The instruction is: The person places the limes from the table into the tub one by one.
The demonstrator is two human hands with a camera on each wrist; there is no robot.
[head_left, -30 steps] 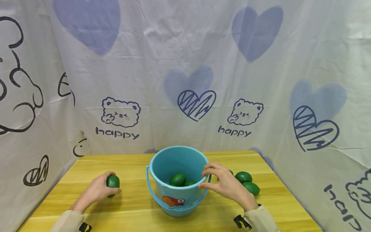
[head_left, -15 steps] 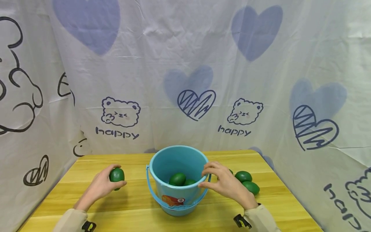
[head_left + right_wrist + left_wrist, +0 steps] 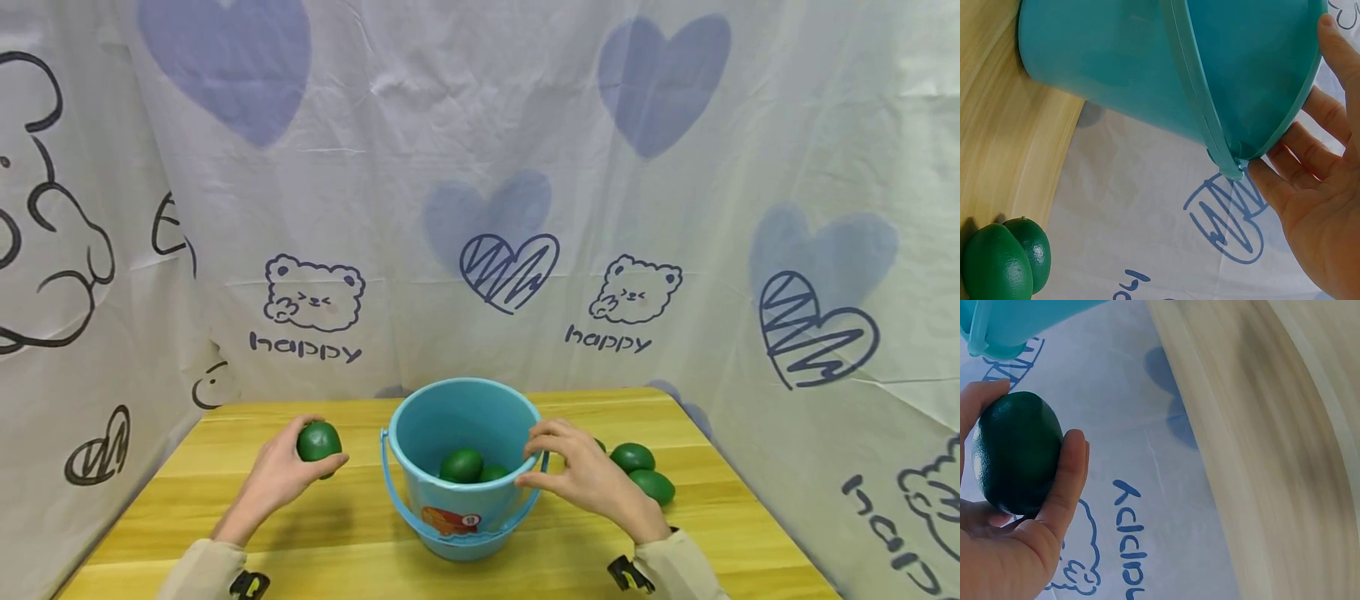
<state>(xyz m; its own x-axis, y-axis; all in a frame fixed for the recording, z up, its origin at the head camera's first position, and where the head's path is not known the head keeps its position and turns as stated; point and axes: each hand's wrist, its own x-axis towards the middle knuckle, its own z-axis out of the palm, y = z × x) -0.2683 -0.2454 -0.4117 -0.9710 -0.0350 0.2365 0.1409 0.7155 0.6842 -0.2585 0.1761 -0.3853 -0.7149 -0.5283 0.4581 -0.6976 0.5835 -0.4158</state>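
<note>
A blue plastic bucket (image 3: 420,433) stands mid-table with two or more green limes (image 3: 461,465) in its bottom. My left hand (image 3: 288,468) grips another green lime (image 3: 318,440) in the air just left of the bucket; the left wrist view shows the lime (image 3: 1017,450) held between thumb and fingers. My right hand (image 3: 577,475) holds the bucket's right rim, thumb outside and fingers curled at the edge; the right wrist view shows the fingers (image 3: 1310,169) against the bucket wall (image 3: 1141,75).
Loose green limes (image 3: 641,471) lie on the wooden table (image 3: 360,533) right of the bucket, also seen as limes (image 3: 1004,262) in the right wrist view. A printed white cloth (image 3: 480,208) walls in the table at the back and both sides.
My left hand has lifted its lime off the table and carried it up and right toward the bucket. The right hand and bucket have stayed put.
</note>
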